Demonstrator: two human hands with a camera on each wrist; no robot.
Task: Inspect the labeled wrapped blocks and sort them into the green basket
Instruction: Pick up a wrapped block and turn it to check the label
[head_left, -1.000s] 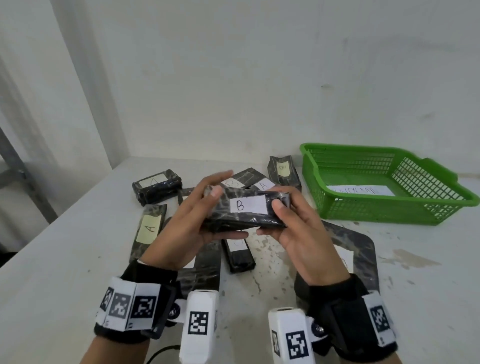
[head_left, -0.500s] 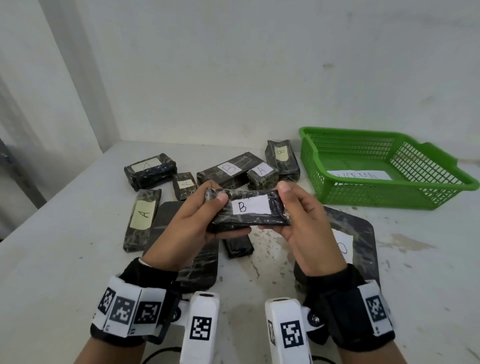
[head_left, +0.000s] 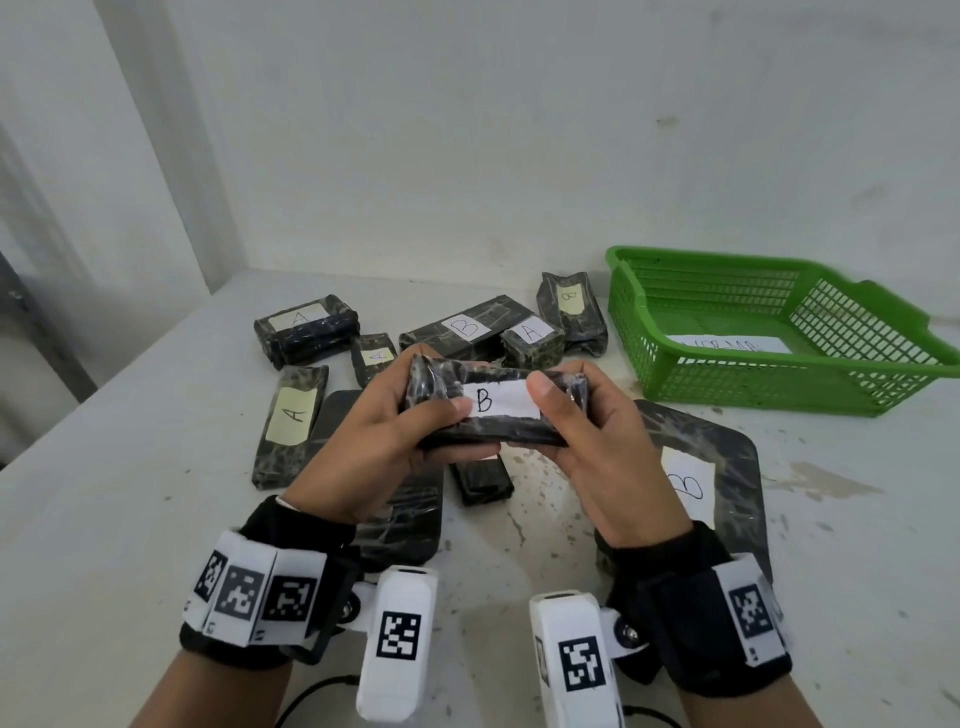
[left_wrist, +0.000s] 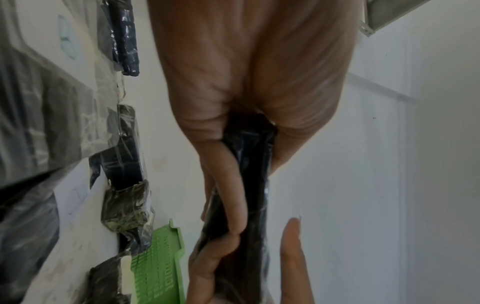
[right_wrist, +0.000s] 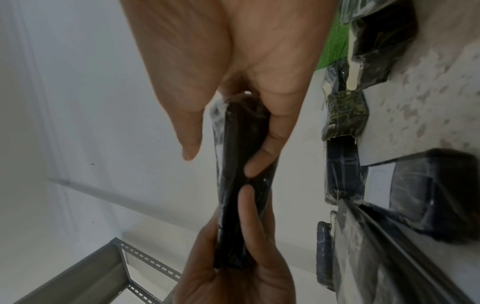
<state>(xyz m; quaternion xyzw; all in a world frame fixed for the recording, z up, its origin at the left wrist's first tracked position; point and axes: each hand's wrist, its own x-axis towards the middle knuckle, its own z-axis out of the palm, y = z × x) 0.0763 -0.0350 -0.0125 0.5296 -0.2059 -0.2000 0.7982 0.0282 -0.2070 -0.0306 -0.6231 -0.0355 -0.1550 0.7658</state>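
Both grips, left hand and right hand, pinch opposite ends of black film-wrapped block labelled B, above table; green plastic mesh basket right of the grips.

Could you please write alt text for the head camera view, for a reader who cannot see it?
Both hands, left hand and right hand, hold a black wrapped block labeled B above a white table. More A and B blocks lie behind, beside a green basket.
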